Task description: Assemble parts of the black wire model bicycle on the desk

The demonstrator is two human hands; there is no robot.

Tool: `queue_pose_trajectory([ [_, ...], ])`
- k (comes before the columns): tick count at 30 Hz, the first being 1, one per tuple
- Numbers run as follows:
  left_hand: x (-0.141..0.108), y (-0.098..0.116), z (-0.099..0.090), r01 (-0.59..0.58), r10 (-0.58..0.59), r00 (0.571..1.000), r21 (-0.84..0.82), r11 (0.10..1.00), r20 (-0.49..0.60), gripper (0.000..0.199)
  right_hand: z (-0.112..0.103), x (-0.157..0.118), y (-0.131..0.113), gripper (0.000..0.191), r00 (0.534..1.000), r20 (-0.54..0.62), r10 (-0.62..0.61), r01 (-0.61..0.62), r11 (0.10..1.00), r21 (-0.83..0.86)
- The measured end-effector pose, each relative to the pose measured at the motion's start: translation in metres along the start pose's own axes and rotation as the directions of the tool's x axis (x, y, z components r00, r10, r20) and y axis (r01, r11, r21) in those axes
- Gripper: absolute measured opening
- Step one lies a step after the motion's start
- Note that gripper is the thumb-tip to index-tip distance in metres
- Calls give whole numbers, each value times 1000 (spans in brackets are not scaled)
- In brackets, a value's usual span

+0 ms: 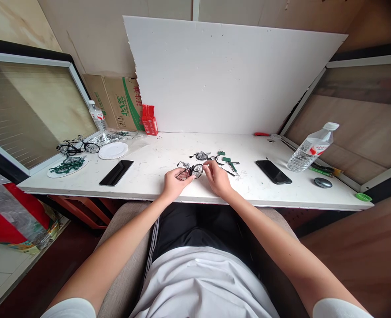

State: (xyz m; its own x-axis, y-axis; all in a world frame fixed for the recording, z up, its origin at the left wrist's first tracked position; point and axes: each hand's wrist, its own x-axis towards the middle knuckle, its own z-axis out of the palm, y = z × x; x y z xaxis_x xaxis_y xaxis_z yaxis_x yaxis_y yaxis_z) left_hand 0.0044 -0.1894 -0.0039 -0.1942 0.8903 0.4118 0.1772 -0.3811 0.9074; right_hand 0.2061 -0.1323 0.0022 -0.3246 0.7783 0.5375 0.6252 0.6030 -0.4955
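My left hand (174, 183) is closed around a partly built miniature bicycle (198, 171), held low over the front of the table. Its spoked wheel points right and its thin handlebar sticks up at the left; the fingers cover part of the frame. Close to the wheel's right edge, the fingers of my right hand (219, 179) are pinched together, and what sits between them is hidden. Just beyond the hands lie a loose black wheel part (202, 156), green flat pieces (226, 159), a green and black part (232, 166) and thin black pieces.
A finished miniature bicycle (77, 146) stands at the left, near a white disc (113, 150) and a plate with green parts (67, 167). Phones (116, 172) (274, 172) flank the hands. A water bottle (311, 148), mouse (323, 183) and red box (149, 120) are farther out.
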Motion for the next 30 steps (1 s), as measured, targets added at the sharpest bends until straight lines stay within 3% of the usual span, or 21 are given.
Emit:
queue_pose_trajectory([
  [4,0,0,0,-9,9,1000,12,1000,-6,30,0,2,2,41,995,100,-15,10,999,46],
  [7,0,1,-1,-9,9,1000,24,1000,18,29,1,2,4,36,993,114,-15,12,999,30],
  [26,0,6,-3,50,-50,997,8,999,57,29,3,1,2,36,995,76,-64,64,998,7],
  [30,1,5,-3,52,-52,998,-1,999,44,29,0,-1,-3,34,999,6,-46,46,998,39],
])
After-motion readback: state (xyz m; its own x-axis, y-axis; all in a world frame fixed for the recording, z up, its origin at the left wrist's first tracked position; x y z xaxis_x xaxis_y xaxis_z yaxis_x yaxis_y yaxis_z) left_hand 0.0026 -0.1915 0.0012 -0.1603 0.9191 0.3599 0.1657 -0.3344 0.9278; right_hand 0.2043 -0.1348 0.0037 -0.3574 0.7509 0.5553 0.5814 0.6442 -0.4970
